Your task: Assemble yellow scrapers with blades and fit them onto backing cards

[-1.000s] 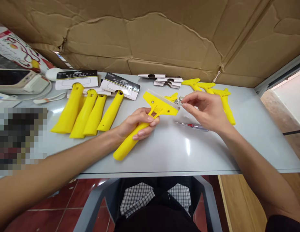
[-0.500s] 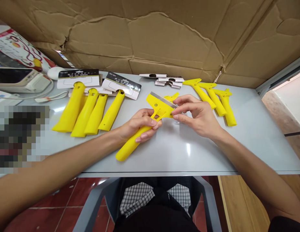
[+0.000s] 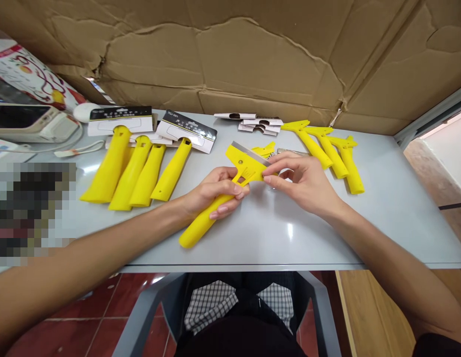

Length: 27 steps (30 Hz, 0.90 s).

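Note:
A yellow scraper (image 3: 203, 221) with a metal blade (image 3: 249, 151) along its wide head is held above the table, its handle slanting down to the left. My left hand (image 3: 220, 191) is wrapped round the neck of this scraper. My right hand (image 3: 299, 176) pinches the right end of the scraper's head, thumb below and fingers near the blade end. Behind the right hand, small metal pieces and another yellow head (image 3: 263, 149) show in part.
Several yellow handles (image 3: 141, 173) with black and white cards (image 3: 188, 131) lie at the left. More cards (image 3: 260, 125) and yellow scraper parts (image 3: 336, 156) lie at the back right. Cardboard (image 3: 215, 59) stands behind the table (image 3: 230, 248); a white device (image 3: 33, 123) sits far left.
The fingers of my right hand have shifted slightly and curled in at the head's right end. More metal pieces show behind them. My left hand has barely moved.

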Each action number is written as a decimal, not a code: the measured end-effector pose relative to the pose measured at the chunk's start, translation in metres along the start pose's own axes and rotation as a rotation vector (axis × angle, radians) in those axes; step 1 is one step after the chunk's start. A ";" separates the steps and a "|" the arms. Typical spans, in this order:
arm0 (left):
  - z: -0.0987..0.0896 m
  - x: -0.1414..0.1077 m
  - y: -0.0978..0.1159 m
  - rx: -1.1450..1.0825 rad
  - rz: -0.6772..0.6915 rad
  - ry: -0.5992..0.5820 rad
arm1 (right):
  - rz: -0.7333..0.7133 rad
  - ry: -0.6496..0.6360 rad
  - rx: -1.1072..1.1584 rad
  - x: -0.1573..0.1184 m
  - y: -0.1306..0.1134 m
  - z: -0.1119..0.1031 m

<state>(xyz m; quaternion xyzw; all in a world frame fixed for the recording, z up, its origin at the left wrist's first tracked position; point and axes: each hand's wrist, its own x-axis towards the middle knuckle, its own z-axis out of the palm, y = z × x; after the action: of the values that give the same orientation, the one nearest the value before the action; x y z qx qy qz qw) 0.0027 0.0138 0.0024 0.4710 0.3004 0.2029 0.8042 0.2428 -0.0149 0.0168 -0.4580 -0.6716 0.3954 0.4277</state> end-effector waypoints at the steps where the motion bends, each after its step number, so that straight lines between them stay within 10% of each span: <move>1: 0.000 0.000 0.000 0.004 -0.002 0.004 | 0.001 0.007 -0.004 0.000 -0.001 0.001; 27: -0.005 0.005 -0.009 -0.020 0.036 -0.003 | -0.006 0.082 -0.002 -0.002 0.003 0.007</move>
<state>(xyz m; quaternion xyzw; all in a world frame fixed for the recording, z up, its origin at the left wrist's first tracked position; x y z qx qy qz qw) 0.0038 0.0154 -0.0091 0.4686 0.2885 0.2195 0.8056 0.2376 -0.0172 0.0116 -0.4722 -0.6551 0.3745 0.4557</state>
